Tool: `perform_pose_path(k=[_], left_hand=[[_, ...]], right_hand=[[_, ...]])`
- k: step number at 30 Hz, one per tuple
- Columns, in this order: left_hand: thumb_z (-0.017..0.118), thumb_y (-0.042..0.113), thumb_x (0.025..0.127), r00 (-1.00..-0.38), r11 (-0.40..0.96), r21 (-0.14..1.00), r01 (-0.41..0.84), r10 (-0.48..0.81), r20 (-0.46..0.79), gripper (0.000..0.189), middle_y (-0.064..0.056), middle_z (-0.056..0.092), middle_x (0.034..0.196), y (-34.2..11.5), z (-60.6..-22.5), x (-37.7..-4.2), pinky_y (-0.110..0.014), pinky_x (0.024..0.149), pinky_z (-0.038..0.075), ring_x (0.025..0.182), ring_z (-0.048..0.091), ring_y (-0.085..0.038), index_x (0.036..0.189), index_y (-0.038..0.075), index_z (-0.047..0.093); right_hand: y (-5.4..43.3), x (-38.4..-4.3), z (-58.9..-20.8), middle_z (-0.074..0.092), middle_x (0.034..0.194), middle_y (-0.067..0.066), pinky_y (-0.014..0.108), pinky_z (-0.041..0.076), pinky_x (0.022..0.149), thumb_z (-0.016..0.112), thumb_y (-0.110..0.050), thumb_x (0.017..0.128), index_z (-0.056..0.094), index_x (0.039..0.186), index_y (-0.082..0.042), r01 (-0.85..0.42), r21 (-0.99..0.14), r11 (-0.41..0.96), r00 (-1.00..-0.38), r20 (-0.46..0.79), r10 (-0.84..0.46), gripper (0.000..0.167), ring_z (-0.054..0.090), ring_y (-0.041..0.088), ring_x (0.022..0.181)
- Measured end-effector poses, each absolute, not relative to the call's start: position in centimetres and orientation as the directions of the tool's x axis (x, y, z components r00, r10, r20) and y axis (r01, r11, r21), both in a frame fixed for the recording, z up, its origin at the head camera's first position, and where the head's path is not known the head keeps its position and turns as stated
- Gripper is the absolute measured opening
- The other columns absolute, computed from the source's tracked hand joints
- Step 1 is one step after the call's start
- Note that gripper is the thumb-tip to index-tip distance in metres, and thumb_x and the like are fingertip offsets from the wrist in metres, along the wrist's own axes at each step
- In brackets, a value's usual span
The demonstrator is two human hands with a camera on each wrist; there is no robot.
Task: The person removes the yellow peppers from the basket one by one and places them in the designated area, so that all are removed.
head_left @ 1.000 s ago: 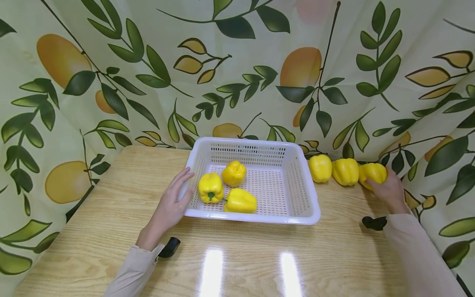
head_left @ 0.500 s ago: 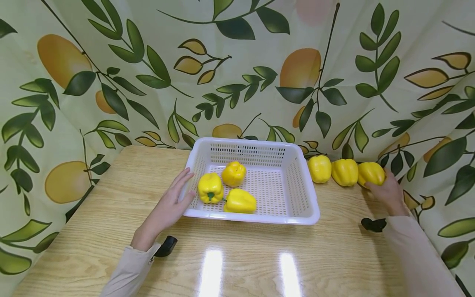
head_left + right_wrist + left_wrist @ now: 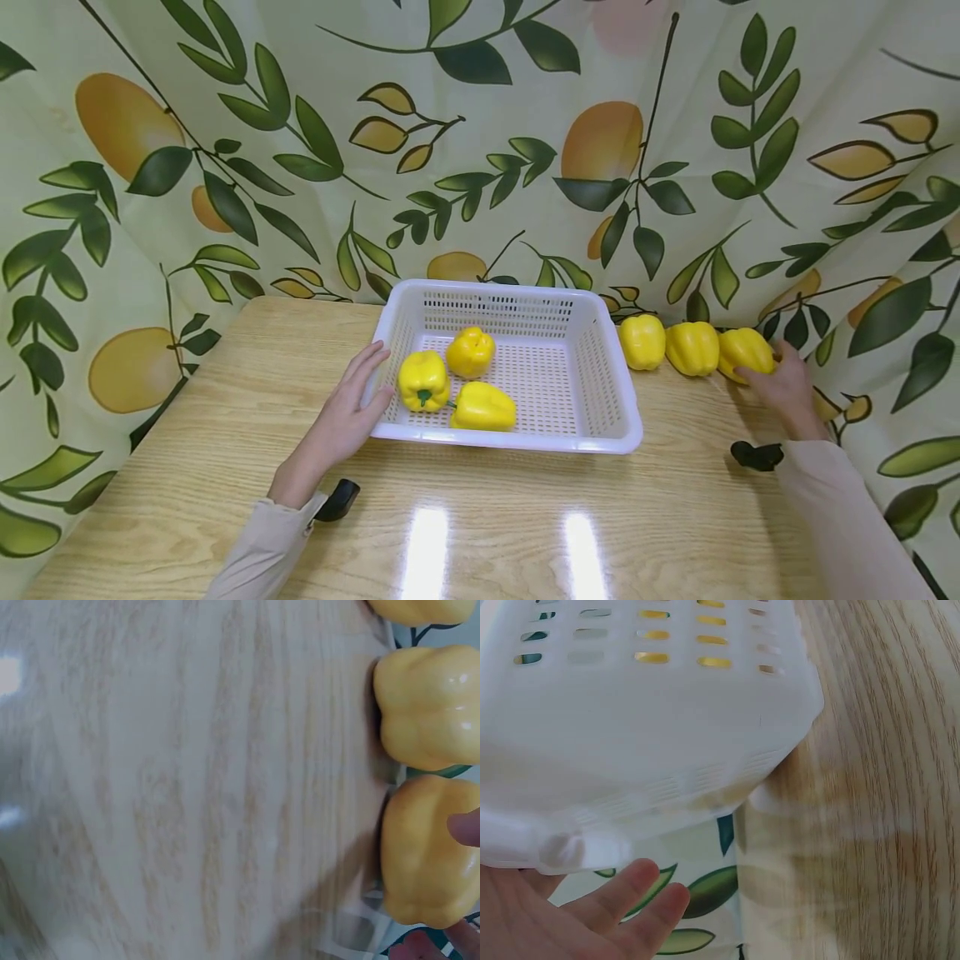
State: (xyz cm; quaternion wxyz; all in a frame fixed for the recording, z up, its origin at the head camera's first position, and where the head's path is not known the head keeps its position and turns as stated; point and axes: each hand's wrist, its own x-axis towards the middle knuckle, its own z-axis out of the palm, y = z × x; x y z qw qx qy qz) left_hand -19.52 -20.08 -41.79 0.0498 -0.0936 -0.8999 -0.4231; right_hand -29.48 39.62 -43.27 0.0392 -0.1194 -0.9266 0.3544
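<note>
A white perforated plastic basket (image 3: pixel 510 444) stands on the table, with three yellow bell peppers (image 3: pixel 484 407) inside toward its left. My left hand (image 3: pixel 341 417) rests at the basket's left rim, fingers extended; the left wrist view shows the basket wall (image 3: pixel 652 720) above the fingertips (image 3: pixel 671 900). Right of the basket, three more yellow bell peppers stand in a row. At the rightmost bell pepper (image 3: pixel 745 353) my right hand (image 3: pixel 787 392) grips its right end. In the right wrist view its thumb (image 3: pixel 466 827) lies on that pepper, with fingers at the lower end.
The wooden table (image 3: pixel 510 517) reaches back to a leaf-and-fruit patterned curtain (image 3: pixel 480 200), close behind the basket and the row. The leftmost pepper of the row (image 3: pixel 642 342) sits right beside the basket; the middle pepper (image 3: pixel 692 348) lies between the others.
My left forearm has shifted slightly left while the hand stays at the basket rim. The right hand stays on the same bell pepper, and the head view has turned a little.
</note>
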Motion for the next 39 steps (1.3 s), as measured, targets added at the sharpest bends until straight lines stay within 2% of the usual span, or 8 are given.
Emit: perform_pose_path(k=[7,19,28,39], left_hand=[[0.052,0.015,0.100,-0.978,0.624,0.753,0.210,0.128,0.167,0.057,-0.011,0.019,0.165,-20.1,-41.9,-19.6,-0.066,0.119,0.021,0.152,0.018,-0.040,0.152,0.005,0.034],[0.051,0.014,0.100,-0.978,0.615,0.760,0.209,0.125,0.168,0.057,-0.011,0.018,0.166,-20.1,-42.0,-19.6,-0.066,0.119,0.020,0.153,0.016,-0.040,0.153,0.005,0.033],[0.051,0.014,0.100,-0.978,0.612,0.763,0.209,0.123,0.169,0.057,-0.011,0.018,0.166,-20.0,-41.9,-19.5,-0.065,0.119,0.020,0.153,0.016,-0.039,0.153,0.005,0.033],[0.052,0.013,0.100,-0.977,0.608,0.765,0.214,0.121,0.178,0.057,-0.011,0.019,0.165,-20.0,-41.9,-19.6,-0.064,0.120,0.019,0.153,0.015,-0.038,0.153,0.003,0.033]], right_hand=[[39.2,-29.0,-42.3,0.012,0.154,0.044,0.071,0.026,0.112,0.054,-0.028,0.097,0.003,0.152,0.015,0.170,-0.653,0.738,-0.968,0.029,0.248,0.086,0.021,0.062,0.138],[37.1,-28.2,-40.4,0.025,0.152,0.040,0.071,0.036,0.103,0.057,-0.027,0.097,0.019,0.153,0.007,0.125,-0.633,0.764,-0.961,0.114,0.251,0.076,0.035,0.062,0.130],[36.1,-27.9,-39.9,0.038,0.145,0.040,0.070,0.039,0.097,0.060,-0.025,0.096,0.031,0.148,0.010,0.015,-0.618,0.786,-0.960,0.212,0.185,0.069,0.042,0.059,0.125],[34.3,-27.0,-39.3,0.042,0.144,0.037,0.070,0.039,0.100,0.060,-0.026,0.097,0.033,0.148,0.007,-0.029,-0.650,0.760,-0.964,0.219,0.151,0.066,0.044,0.055,0.125]])
